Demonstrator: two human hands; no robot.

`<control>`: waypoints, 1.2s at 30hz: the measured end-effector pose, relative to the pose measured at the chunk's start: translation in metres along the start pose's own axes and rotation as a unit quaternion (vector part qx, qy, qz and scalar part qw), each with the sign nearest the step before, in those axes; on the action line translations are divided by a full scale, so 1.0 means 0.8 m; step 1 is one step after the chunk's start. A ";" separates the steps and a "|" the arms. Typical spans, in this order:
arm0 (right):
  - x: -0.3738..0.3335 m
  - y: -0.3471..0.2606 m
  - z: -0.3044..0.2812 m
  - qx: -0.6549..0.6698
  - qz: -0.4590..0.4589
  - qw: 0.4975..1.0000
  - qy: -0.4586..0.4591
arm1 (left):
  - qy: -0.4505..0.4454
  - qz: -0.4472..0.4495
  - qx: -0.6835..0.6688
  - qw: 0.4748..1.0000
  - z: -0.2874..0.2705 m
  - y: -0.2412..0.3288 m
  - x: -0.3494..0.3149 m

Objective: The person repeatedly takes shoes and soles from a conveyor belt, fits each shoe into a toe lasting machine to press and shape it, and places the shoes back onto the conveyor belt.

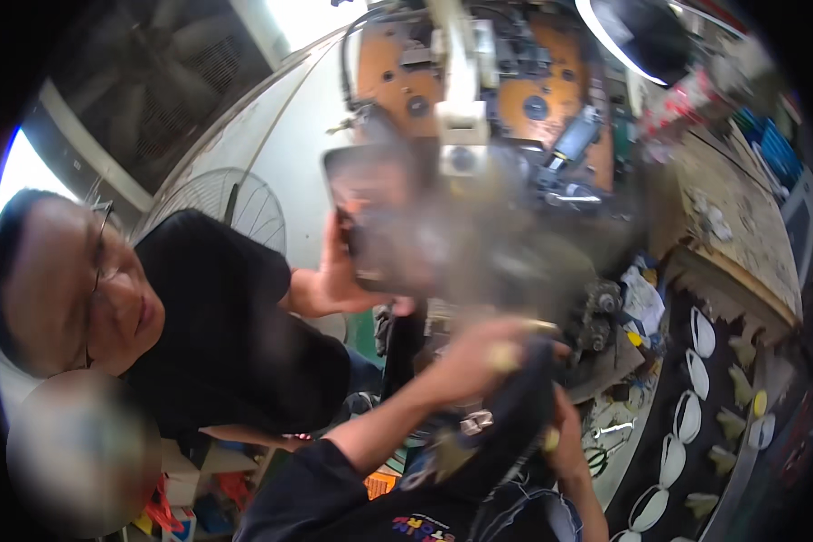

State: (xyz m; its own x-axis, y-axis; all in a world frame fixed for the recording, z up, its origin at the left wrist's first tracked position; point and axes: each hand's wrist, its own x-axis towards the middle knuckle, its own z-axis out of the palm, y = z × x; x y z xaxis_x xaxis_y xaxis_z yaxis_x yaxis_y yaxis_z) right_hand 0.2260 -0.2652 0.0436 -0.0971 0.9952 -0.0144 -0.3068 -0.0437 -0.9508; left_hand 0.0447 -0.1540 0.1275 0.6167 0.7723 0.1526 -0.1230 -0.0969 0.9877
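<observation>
My left hand point(483, 357), with a ring on one finger, reaches up from a black sleeve and grips the top of a dark fabric piece point(515, 411). My right hand point(565, 438) holds the same piece from below on its right side; one finger has a yellow tip. The piece hangs between both hands, blurred, with a small metal buckle point(475, 421) near its lower left. Just left of my hands a person in a black shirt point(226, 334) holds up a dark phone point(379, 217) in one hand point(334, 280).
An orange and grey machine point(461, 90) stands behind the phone. A round fan point(217, 208) is at the left wall. At right, a dark belt point(723, 434) carries several white oval pieces point(701, 332), and a worn workbench point(741, 217) lies beyond. Scissors point(605, 447) lie near my right hand.
</observation>
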 end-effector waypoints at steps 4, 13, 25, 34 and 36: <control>-0.148 0.073 -0.057 0.248 0.009 0.956 0.158 | -0.200 -0.119 0.049 0.971 0.173 -0.068 0.065; -0.466 0.112 -0.088 0.011 -0.067 0.732 0.678 | -0.631 -0.096 0.188 0.746 0.619 -0.160 -0.065; -1.131 0.428 0.003 -0.276 0.610 0.393 0.630 | -0.758 0.159 0.028 0.632 1.167 -0.294 -0.635; -1.054 0.333 0.046 -0.196 0.271 0.238 0.912 | -0.685 0.276 0.157 0.656 1.416 -0.479 -0.805; -1.051 0.314 0.019 -0.138 0.251 0.180 0.941 | -0.581 0.408 0.114 0.695 1.425 -0.532 -0.815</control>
State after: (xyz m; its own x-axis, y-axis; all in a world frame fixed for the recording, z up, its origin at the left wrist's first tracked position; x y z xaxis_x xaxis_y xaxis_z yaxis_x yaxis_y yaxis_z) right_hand 0.2161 -1.1141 -0.1782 0.5253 -0.8496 0.0477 -0.6227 -0.4219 -0.6590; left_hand 0.5816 -1.3323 -0.3520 0.6424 -0.6129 0.4601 -0.7551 -0.4039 0.5163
